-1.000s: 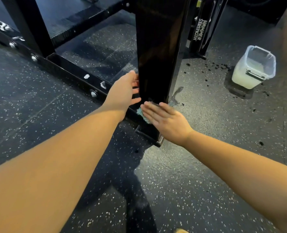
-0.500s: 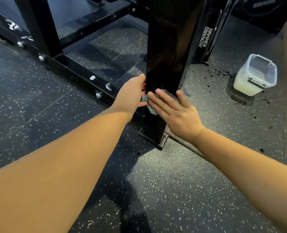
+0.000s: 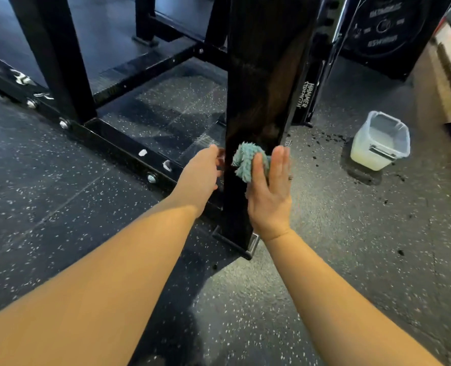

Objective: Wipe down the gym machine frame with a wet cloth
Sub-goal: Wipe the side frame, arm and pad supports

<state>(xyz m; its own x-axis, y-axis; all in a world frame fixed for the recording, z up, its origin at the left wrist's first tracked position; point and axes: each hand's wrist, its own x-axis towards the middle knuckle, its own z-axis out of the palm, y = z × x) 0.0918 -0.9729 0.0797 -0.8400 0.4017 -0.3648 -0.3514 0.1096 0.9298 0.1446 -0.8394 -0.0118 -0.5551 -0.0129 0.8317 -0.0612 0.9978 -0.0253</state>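
- Teal and shaggy in the head view, the cloth [image 3: 245,161] sits bunched against the front face of the black upright post [image 3: 258,88], low down and a little above the foot plate [image 3: 248,247].
- The right hand [image 3: 269,196] is unclenched: flat palm and straight fingers press the cloth onto the steel, with nothing curled round it.
- The left hand [image 3: 200,173] lies against the post's left face, relaxed and holding nothing. Its fingertips are partly hidden by the post's edge.
- The step in hand looks like wiping the lower stretch of this post. It would go best with the cloth spread out rather than wadded, so that more pile meets the metal.
- Long overlapping strokes along the post, taken round each corner and down to the foot plate, should avoid streaks on the finish.
- The post is a square-section tube, painted glossy and smooth, and reflective enough to show smears.
- The base rail [image 3: 129,151] is flatter, with round steel bolt heads and white chips in the paint.
- The floor [image 3: 351,247] is dark rubber flecked with white, matte and grainy, with dark drops [image 3: 322,136] scattered near the post.
- A translucent plastic tub [image 3: 380,143] of cloudy liquid stands on the floor to the right, well apart from the post, handy for re-wetting.
- A black weight plate [image 3: 385,25] stands behind it.
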